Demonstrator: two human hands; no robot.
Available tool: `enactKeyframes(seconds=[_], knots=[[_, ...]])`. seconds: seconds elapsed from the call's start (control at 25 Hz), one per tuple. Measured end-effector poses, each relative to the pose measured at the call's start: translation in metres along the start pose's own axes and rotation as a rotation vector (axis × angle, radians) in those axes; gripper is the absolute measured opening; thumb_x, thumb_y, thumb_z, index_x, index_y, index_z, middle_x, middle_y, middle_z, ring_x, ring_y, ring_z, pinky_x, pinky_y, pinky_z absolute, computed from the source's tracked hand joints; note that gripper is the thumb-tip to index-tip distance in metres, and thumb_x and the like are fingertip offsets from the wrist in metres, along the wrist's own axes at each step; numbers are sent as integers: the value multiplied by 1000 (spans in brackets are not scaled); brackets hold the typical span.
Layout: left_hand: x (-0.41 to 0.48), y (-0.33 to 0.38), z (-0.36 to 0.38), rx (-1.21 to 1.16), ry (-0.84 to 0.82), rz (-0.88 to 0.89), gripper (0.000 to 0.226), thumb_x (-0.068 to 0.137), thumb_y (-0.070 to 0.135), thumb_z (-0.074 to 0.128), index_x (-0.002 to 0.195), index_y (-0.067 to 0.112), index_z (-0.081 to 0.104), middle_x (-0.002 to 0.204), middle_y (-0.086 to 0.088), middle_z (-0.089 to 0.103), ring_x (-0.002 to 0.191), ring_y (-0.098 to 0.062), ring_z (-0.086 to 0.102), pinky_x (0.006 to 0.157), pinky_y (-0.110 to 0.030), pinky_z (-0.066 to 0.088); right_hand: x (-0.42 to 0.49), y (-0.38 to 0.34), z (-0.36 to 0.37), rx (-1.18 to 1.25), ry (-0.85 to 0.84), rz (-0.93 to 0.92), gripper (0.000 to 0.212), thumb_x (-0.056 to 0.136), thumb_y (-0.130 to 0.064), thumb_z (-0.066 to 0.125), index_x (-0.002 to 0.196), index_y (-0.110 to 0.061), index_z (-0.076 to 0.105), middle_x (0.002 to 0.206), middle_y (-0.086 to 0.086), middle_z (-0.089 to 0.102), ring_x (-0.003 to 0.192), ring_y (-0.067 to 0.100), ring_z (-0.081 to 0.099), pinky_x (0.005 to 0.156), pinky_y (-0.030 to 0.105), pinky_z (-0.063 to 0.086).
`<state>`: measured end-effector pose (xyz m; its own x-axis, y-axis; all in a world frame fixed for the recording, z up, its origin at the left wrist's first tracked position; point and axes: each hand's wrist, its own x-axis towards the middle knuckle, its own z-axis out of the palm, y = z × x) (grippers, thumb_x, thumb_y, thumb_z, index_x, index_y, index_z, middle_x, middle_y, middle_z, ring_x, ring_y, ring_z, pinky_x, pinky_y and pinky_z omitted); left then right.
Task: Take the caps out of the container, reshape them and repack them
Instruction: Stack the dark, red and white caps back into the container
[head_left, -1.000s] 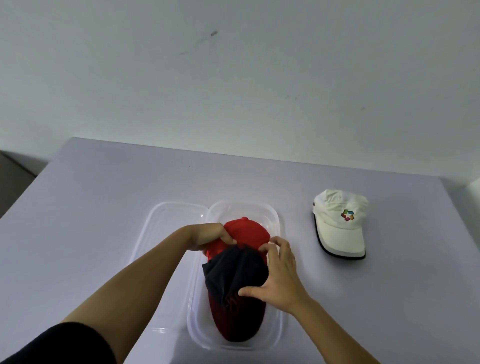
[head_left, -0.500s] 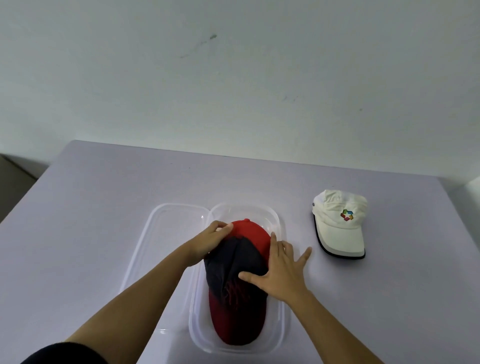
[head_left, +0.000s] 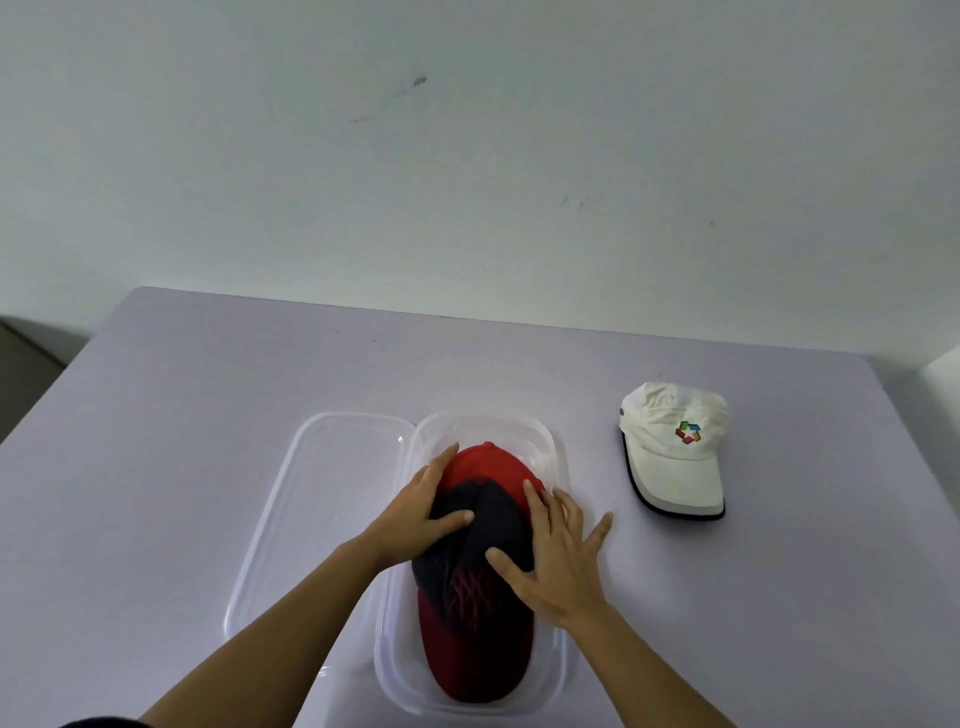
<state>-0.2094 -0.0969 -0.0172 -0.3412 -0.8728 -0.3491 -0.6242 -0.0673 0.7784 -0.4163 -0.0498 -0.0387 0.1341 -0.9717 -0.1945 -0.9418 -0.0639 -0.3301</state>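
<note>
A clear plastic container (head_left: 563, 675) stands on the table in front of me. Inside it lies a dark navy cap with a red brim (head_left: 478, 639), stacked on a red cap (head_left: 488, 467) whose crown shows at the far end. My left hand (head_left: 421, 512) lies flat on the left side of the dark crown, fingers straight, fingertips reaching the red cap. My right hand (head_left: 556, 561) presses on the crown's right side with fingers spread, some over the container's rim. A white cap with a coloured logo (head_left: 672, 447) sits on the table to the right.
The container's clear lid (head_left: 322, 483) lies flat against its left side. The lavender table (head_left: 182, 415) ends at a pale wall behind, with its left edge dropping to a darker floor.
Both hands went from gripping the cap stack with curled fingers to lying flat on the dark crown. The dark cap has settled lower over the red cap in the container.
</note>
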Motion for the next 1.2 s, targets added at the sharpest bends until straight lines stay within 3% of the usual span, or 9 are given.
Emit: enactKeyframes(seconds=[0.12,0.2,0.32,0.48,0.64,0.76,0.92,1.04,1.2], knots=[[1,-1,3,96,1,24,52,87,46,60,131,27,40,128,1,40,111,-12,47,98,-24,43,-1,0,-2,71,22,2,96,66,-85,3,141,-30,27,154,-2,22,142,14,-2,104,65,-18],[3,0,6,138,32,30,47,86,48,60,122,22,45,119,0,41,100,-12,49,84,-12,39,-1,1,-2,56,38,2,90,69,-83,2,132,-30,39,150,-1,29,142,15,2,105,65,-17],[4,-1,10,196,73,28,46,86,49,58,118,19,45,115,0,41,95,-13,49,79,-11,35,0,1,0,-13,38,14,86,74,-81,3,118,-24,50,139,2,46,141,21,20,104,68,-11],[4,3,14,177,78,-40,60,89,52,51,136,19,33,133,-5,39,115,-19,50,97,-24,40,2,-2,3,-124,7,44,77,84,-76,9,108,-21,57,117,2,65,129,25,46,98,76,11],[3,13,12,222,47,-106,65,92,56,39,146,22,25,157,-9,13,143,-27,22,116,-39,24,-2,0,-3,-1,45,-3,94,74,-78,-7,131,-23,44,150,-1,33,144,17,13,103,59,-19],[3,32,1,226,150,-5,60,93,54,40,143,23,30,158,-3,13,145,-22,16,114,-36,22,-4,16,-15,251,217,3,81,81,-75,5,126,-23,47,149,-1,32,140,15,18,113,52,-9],[33,73,-2,215,270,168,53,94,45,47,139,19,39,151,2,28,134,-13,35,104,-22,29,21,65,-34,422,515,300,51,89,-48,45,115,-5,54,126,17,54,121,34,47,103,49,37],[69,109,13,196,224,261,53,94,39,51,140,18,38,147,1,35,128,-13,45,100,-20,33,39,115,-46,677,593,745,49,85,-22,64,121,7,49,124,27,52,117,42,47,98,47,39],[114,144,46,26,104,154,61,92,35,55,145,20,29,148,-2,34,126,-16,48,100,-28,42,39,165,-46,1122,543,1239,71,84,-28,67,136,2,29,140,26,36,123,41,44,100,47,40]])
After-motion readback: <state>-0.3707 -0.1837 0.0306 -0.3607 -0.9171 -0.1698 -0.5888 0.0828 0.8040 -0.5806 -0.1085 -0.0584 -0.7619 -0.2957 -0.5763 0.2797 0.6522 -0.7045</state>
